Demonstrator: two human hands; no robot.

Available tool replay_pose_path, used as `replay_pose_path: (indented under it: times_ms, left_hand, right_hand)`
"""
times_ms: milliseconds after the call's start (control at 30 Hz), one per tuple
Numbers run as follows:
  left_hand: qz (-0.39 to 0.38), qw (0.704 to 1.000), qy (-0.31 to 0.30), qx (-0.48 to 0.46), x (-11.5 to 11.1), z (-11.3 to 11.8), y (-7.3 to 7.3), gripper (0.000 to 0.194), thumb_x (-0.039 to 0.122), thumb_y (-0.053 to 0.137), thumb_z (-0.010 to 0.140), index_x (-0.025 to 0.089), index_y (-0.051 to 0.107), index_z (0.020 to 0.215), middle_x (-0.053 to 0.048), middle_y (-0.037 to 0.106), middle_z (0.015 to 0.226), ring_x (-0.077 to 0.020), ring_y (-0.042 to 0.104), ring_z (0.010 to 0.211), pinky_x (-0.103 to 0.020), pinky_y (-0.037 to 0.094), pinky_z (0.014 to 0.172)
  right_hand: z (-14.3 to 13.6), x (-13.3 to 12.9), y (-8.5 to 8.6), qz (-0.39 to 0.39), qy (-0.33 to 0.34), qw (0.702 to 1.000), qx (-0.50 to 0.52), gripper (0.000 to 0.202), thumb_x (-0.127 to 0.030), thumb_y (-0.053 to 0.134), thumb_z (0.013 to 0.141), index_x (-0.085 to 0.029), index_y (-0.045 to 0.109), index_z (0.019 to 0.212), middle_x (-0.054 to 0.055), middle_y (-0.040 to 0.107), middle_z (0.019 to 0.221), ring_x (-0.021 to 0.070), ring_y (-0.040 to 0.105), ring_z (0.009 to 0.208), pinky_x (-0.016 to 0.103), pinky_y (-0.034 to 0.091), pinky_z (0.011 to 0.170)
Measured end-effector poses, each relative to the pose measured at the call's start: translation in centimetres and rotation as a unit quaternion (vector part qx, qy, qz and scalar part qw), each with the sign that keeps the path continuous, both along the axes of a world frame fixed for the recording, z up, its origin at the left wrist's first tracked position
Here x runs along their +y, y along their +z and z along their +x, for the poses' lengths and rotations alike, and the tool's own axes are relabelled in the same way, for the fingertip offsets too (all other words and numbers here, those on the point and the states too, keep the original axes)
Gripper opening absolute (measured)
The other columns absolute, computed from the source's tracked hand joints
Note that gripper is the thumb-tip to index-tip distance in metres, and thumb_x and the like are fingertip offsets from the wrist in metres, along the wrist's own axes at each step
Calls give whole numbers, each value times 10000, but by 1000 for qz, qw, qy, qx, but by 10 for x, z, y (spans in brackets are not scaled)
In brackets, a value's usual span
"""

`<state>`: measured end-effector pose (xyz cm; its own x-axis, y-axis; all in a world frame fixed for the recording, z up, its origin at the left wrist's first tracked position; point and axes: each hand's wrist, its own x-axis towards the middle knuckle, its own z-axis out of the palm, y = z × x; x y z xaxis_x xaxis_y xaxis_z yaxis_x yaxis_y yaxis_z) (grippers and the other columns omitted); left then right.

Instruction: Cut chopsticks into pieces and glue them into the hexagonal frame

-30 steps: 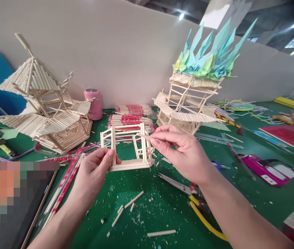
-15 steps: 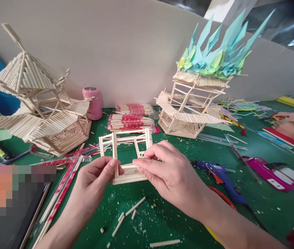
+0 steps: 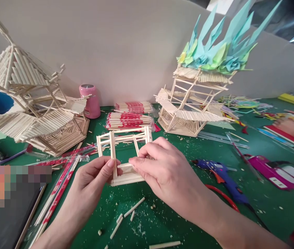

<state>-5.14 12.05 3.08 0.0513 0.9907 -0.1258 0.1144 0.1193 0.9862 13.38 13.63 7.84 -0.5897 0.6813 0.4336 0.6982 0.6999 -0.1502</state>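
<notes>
Cts on green surface (image 3: 183, 224): lg. stick pavilions (image 3: 52, 122) = 2, 1 nr back L corner, 1 nr back edge R of ctr. Sm. stick frame (image 3: 112, 147) = 1. Red-banded stick packs (image 3: 129, 121) = 2, back edge; pink jar (image 3: 91, 103) = 1, same edge. Blue glue gun (image 3: 228, 181) = 1, magenta pwr strip (image 3: 270, 173) = 1, twd R edge. Loose cut sticks (image 3: 134, 206) = 5, twd near edge.

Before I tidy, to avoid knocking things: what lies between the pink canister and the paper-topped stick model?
The head view shows a front stick bundle, a rear stick bundle and a small red piece.
</notes>
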Motion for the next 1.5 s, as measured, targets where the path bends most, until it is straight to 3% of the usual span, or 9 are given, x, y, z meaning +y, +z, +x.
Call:
replay_pose_path:
  times_ms: [167,333,533,700,800,900,1067,1267,1500]
  left_hand:
    - [-6,1000,0,-6,0,2,2,319,486,526,833,194,655,825,24,555,653,-149,497,663,-243,372,609]
    - [15,999,-18,23,1,3,6,327,502,568,787,192,657,736,17,578,631,-149,506,641,-231,379,575]
    - [-5,999,-38,27,0,4,6,321,501,587,769,195,668,824,7,620,678,-155,528,651,-237,403,582]
    - [-29,999,-38,14,0,8,11,378,549,595,733,182,650,807,-4,616,681,-164,539,625,-249,410,550]
    - [-45,998,-44,18,-1,8,13,397,572,594,724,181,636,779,-11,617,673,-189,576,640,-263,426,552]
    - [-45,998,-37,16,-1,7,13,395,574,605,716,183,632,764,-19,642,688,-189,585,631,-268,439,555]
    - [-39,999,-29,12,1,8,12,402,579,631,685,187,650,774,-24,666,687,-202,601,648,-278,460,573]
    - [-41,999,-26,2,0,9,15,376,554,659,667,190,668,761,-30,686,700,-197,592,621,-274,453,552]
    - [-38,998,-47,3,0,3,7,356,534,579,770,197,633,670,4,572,632,-169,542,653,-248,384,564]
  right_hand:
    - [-1,3,0,1,5,1000,2,133,-79,623,795,-171,709,752,27,567,706,172,402,699,289,366,606]
    - [-2,2,1,-5,2,1000,5,120,-92,633,795,-169,712,747,28,572,719,172,413,708,293,365,606]
    - [-2,2,0,-13,7,1000,13,145,-102,601,822,-171,718,770,34,573,721,183,426,725,309,389,634]
    - [12,-1,-3,-72,37,989,126,257,-121,588,829,-143,631,1082,71,541,983,185,496,900,307,447,776]
    - [27,-4,-9,-108,-11,973,202,405,-132,635,774,-175,524,1161,55,494,1058,158,497,890,276,455,784]
    - [37,-4,-15,-183,-70,950,245,374,-218,634,786,-201,492,1132,28,506,971,146,485,810,266,460,712]
    - [35,0,-19,-294,-66,917,261,226,-364,528,876,-195,589,1013,23,506,895,138,485,778,258,436,639]
    - [30,7,-17,-316,-67,910,260,184,-347,573,845,-177,642,845,8,514,822,107,456,648,260,381,567]
    - [30,9,-16,-326,-54,903,272,167,-318,563,849,-166,634,850,8,504,792,113,451,654,264,392,580]
